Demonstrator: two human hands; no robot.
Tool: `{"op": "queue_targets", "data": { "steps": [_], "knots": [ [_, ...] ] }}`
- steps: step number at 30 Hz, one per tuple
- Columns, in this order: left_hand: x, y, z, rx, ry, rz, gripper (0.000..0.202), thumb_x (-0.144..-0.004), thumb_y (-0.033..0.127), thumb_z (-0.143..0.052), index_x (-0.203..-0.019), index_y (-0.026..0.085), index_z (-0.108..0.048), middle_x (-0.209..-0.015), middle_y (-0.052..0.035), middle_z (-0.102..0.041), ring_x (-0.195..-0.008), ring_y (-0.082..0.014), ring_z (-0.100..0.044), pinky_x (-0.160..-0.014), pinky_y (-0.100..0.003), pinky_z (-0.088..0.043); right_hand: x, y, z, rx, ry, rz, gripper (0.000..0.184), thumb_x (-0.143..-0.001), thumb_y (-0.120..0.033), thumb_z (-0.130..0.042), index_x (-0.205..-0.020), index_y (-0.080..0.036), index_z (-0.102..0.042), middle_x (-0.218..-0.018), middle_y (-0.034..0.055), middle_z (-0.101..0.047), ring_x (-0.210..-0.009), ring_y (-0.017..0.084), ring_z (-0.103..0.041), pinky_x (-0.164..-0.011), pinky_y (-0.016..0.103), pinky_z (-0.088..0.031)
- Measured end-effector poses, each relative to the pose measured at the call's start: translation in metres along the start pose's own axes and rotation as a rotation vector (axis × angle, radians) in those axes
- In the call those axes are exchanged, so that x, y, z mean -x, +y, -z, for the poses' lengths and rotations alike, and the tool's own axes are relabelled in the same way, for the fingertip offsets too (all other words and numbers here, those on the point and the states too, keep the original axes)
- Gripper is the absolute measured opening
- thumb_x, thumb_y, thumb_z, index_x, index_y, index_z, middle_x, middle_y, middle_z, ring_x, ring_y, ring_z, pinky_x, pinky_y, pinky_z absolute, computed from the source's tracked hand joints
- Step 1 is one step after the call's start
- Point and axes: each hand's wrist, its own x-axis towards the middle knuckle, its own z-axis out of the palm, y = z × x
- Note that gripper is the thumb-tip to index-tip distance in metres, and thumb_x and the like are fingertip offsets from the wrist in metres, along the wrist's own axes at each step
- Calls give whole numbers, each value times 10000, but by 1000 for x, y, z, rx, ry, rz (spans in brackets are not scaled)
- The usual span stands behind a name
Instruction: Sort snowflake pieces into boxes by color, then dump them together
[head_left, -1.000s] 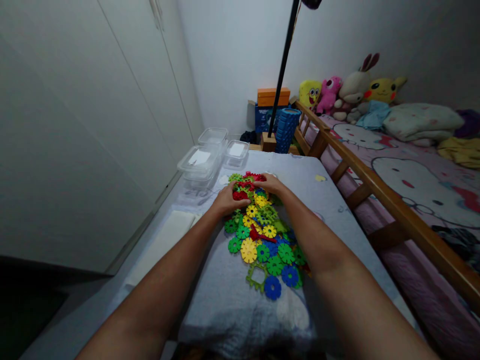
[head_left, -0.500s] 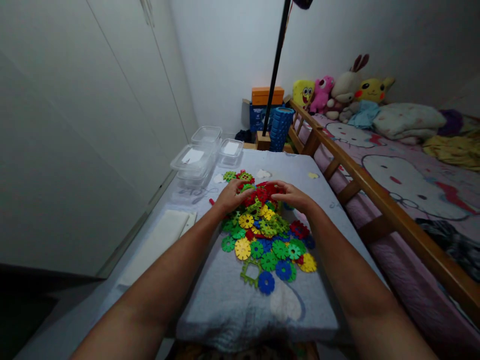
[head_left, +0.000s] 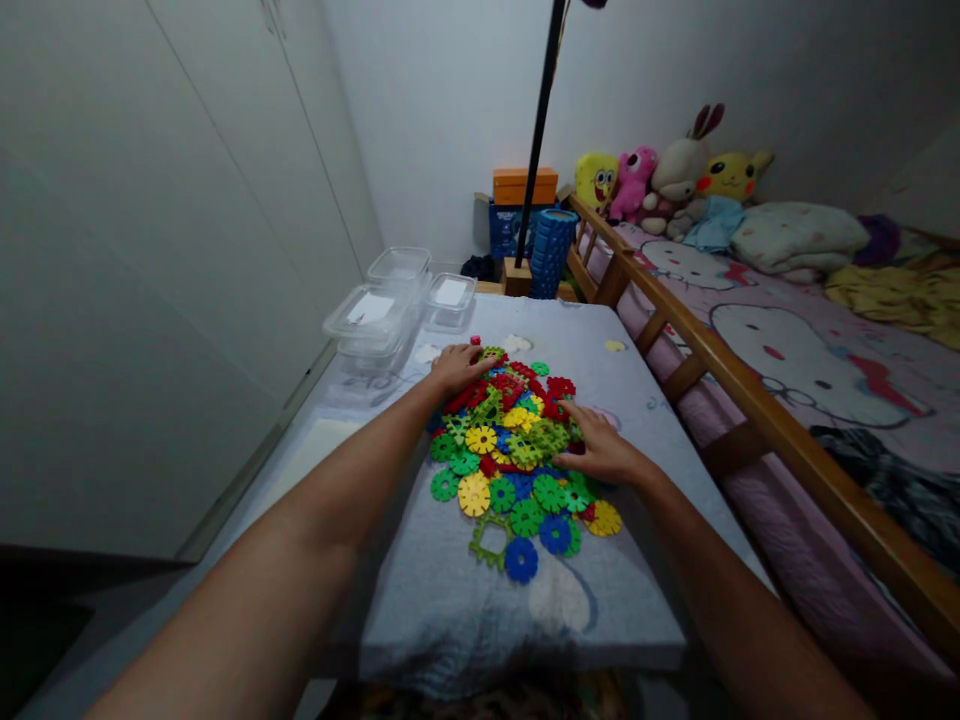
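A heap of flat plastic gear-shaped pieces [head_left: 517, 450] in red, yellow, green and blue lies on a grey padded cloth [head_left: 480, 610]. My left hand [head_left: 459, 368] rests with spread fingers on the far left edge of the heap, over red and green pieces. At the heap's right edge, my right hand [head_left: 600, 450] lies flat with fingers apart and touches green pieces. A blue gear [head_left: 520, 560] and a green square frame piece [head_left: 491, 540] lie at the near end. Neither hand grips a piece.
Several clear plastic containers [head_left: 375, 320] stand at the far left of the cloth. A wooden bed rail [head_left: 750, 410] runs along the right, with plush toys [head_left: 675, 170] on the bed behind it. A black pole [head_left: 536, 130], a blue roller [head_left: 551, 250] and an orange box [head_left: 525, 185] stand beyond.
Both hands left the far middle of the heap: the right one moved nearer along the right side, the left one stayed at the far left. The pieces are spread wider.
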Motion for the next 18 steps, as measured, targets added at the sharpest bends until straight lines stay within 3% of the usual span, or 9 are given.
{"op": "queue_targets", "data": {
  "steps": [5, 7, 12, 15, 18],
  "knots": [
    [27, 8, 1, 229, -139, -131, 687, -956, 663, -365, -1275, 158, -706, -1360, -124, -691, -1309, -325, -582, -1179, -444, -381, -18, -32, -7, -149, 25, 29, 1084, -717, -427, -831, -1634, -206, -297, -1601, 200, -444, -1467, 385, -430, -1221, 588, -300],
    [43, 9, 3, 364, -151, -162, 691, -943, 676, -411, -1351, 178, -661, -1404, -104, -672, -1321, -327, -577, -1188, -454, -386, -26, -39, -10, -248, 53, 31, 1121, -682, -413, -863, -1629, -215, -298, -1609, 200, -431, -1473, 384, -424, -1222, 581, -309],
    [74, 10, -4, 604, 25, 42, 868, -867, 670, -572, -1547, 149, -431, -1561, -139, -529, -1442, -332, -483, -1239, -458, -329, -40, -49, -21, -579, 80, 16, 1162, -618, -392, -928, -1602, -269, -323, -1604, 179, -434, -1468, 358, -445, -1217, 559, -345],
    [77, 11, -9, 706, 100, 178, 931, -863, 643, -597, -1595, 140, -317, -1583, -177, -483, -1446, -334, -483, -1245, -472, -313, -46, -60, -25, -797, 52, -31, 1175, -572, -392, -964, -1575, -316, -357, -1543, 150, -502, -1402, 344, -523, -1182, 564, -399],
    [76, 18, -11, 883, 113, 224, 912, -875, 609, -610, -1599, 172, -267, -1569, -179, -491, -1381, -325, -555, -1196, -479, -393, -50, -77, -30, -1056, 43, -27, 1143, -562, -371, -971, -1542, -351, -383, -1514, 97, -542, -1342, 319, -583, -1147, 541, -459]
  ]
}}
